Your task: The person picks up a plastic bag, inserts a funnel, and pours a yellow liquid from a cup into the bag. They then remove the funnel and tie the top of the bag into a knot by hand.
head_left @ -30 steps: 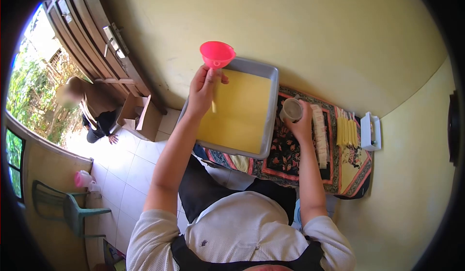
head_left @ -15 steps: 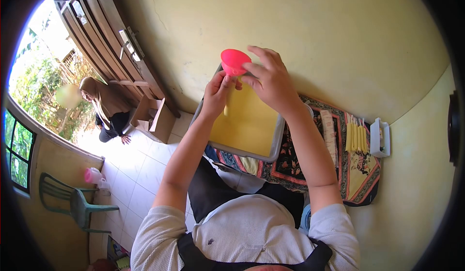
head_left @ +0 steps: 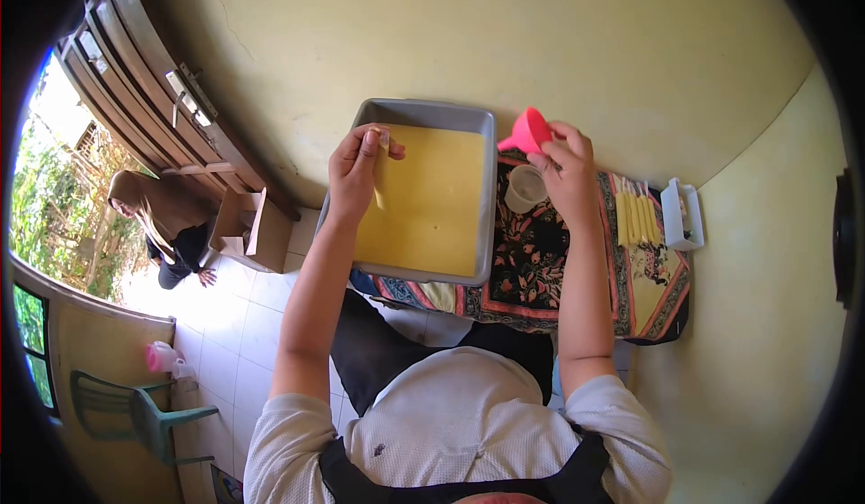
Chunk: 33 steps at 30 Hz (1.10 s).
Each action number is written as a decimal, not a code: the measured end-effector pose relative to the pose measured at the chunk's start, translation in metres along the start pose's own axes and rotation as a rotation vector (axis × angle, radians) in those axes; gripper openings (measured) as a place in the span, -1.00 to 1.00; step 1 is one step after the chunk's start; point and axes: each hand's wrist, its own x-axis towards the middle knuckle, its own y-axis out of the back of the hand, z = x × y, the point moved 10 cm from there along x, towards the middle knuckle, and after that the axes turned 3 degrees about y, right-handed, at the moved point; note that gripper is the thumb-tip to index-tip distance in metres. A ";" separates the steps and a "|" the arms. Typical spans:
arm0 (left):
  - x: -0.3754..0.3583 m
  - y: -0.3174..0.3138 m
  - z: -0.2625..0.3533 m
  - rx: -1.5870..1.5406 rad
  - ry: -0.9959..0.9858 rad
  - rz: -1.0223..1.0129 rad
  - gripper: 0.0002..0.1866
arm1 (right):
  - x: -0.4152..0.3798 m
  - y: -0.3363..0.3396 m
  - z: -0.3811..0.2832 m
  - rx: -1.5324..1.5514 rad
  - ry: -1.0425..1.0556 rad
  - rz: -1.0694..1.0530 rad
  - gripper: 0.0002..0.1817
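Note:
My left hand [head_left: 354, 169] is closed, pinching the top of a narrow clear plastic bag [head_left: 380, 193]. Yellow liquid shows in the bag, which hangs over a grey basin [head_left: 487, 202]. Yellow liquid [head_left: 428, 207] fills much of that basin. To the right of the basin, my right hand [head_left: 569, 171] grips a pink funnel [head_left: 532, 130] by its cone, tilted with the spout towards the left. Below the funnel stands a clear plastic cup [head_left: 524, 190] on the patterned cloth, partly hidden by my right hand.
Several filled yellow tube bags [head_left: 636, 216] lie in a row on the patterned cloth [head_left: 523, 274], beside a white basket [head_left: 682, 216]. A person [head_left: 171, 216] sits by the open door [head_left: 149, 81] near a cardboard box [head_left: 252, 229]. A green chair [head_left: 149, 414] stands at lower left.
The funnel has come away from the bag and moved right in my right hand. My left hand keeps the bag over the basin. The view has shifted, and the cup now shows.

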 end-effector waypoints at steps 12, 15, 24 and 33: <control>-0.002 0.008 0.001 0.033 -0.026 0.009 -0.68 | -0.087 -0.045 0.049 -0.214 -0.056 -0.301 -0.78; -0.001 0.006 0.000 0.003 -0.001 0.006 -0.67 | -0.084 -0.039 0.035 -0.204 -0.051 -0.247 -0.67; 0.003 -0.032 0.025 0.030 0.122 -0.013 -0.69 | -0.027 -0.078 -0.088 0.449 0.015 -0.154 -0.64; -0.005 -0.063 0.055 -0.002 0.081 0.013 -0.67 | 0.022 -0.084 -0.130 0.597 -0.043 -0.030 -0.69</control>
